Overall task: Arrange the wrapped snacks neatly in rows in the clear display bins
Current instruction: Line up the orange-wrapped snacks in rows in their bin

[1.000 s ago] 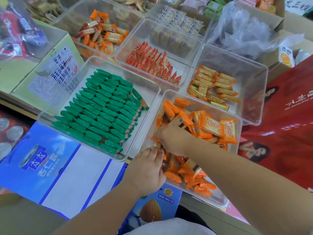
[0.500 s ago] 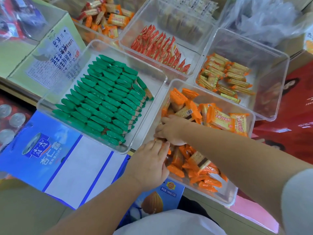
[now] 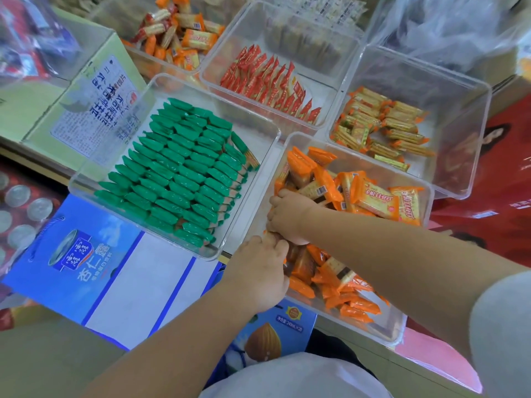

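Orange snacks [image 3: 373,202] are seen heaped loose in the near right clear bin [image 3: 399,331]. Both hands are placed close together at that bin's left wall. Left hand [image 3: 260,271]: fingers are curled round packs at the near end. Right hand [image 3: 287,216]: fingers are curled down into the heap; whether a pack is gripped cannot be told. Green snacks [image 3: 178,179] are laid in rows in the adjoining bin [image 3: 253,139].

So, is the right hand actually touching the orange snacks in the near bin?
Touching. The head view shows the right hand down inside the bin, its fingers curled among the orange snacks, with packets lying directly against them.
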Tool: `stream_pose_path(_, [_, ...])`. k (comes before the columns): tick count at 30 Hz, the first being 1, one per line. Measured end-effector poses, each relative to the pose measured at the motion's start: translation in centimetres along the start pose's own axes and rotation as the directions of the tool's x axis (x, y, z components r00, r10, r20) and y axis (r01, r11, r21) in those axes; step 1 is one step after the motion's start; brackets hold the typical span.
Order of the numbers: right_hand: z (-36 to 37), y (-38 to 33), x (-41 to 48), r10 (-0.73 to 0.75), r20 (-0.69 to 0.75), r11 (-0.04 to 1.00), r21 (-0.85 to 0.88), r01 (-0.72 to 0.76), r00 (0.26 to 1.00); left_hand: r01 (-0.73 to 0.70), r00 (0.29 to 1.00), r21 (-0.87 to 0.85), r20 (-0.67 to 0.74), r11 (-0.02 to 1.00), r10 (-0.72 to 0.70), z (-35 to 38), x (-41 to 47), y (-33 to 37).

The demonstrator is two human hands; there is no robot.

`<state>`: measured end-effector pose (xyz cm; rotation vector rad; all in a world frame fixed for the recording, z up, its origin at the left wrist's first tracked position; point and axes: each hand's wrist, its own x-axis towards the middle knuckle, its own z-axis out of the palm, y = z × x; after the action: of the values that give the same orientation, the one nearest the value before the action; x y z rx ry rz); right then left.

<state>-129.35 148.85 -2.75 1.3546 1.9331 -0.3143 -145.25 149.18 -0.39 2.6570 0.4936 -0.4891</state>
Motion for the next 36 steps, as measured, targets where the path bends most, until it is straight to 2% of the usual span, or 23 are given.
stream_pose_path(5, [0.2, -0.7, -0.1, 0.075, -0.012, 0.996, -0.044, -0.076, 0.997, 0.035, 0.999, -0.030, -0.008, 0.999, -0.035, 0.0, 0.2, 0.3])
stream_pose_path(13, [1.7, -1.0, -1.9, 0.185, -0.160, 0.983, 0.039, -0.181, 0.970, 0.028, 1.000, -0.034, -0.005, 0.999, -0.028, -0.3, 0.1, 0.3])
stream_pose_path(16, [2.2, -1.0, -2.2, 0.197, -0.204, 0.980, 0.045, -0.191, 0.959, 0.033, 0.999, -0.086, 0.009, 0.996, -0.032, -0.1, -0.3, 0.0])
stream_pose_path(20, [3.0, -0.4, -3.3, 0.184, -0.280, 0.983, 0.060, -0.174, 0.942, 0.090, 0.996, -0.179, 0.028, 0.980, -0.087, 0.3, -0.6, -0.6])
stream_pose_path(22, [3.2, -0.1, -3.9, 0.224, -0.288, 0.974, 0.105, -0.202, 0.931, 0.134, 0.991, -0.181, 0.054, 0.974, -0.126, 0.5, -0.4, -0.5])
stream_pose_path(27, [3.4, -0.6, -5.5, 0.401, -0.281, 0.893, 0.333, -0.303, 0.872, 0.197, 0.979, -0.139, 0.089, 0.971, -0.186, 0.6, 0.2, 0.1])
stream_pose_path(33, [2.7, -1.7, -6.4, 0.597, -0.274, 0.733, 0.569, -0.373, 0.754, 0.061, 0.987, -0.024, 0.148, 0.998, -0.057, 0.6, 1.2, 0.5])
stream_pose_path(36, [1.8, -2.7, -5.8, 0.624, -0.166, 0.645, 0.661, -0.384, 0.764, 0.020, 0.985, 0.070, 0.167, 0.997, -0.032, 0.9, 1.5, 0.3])
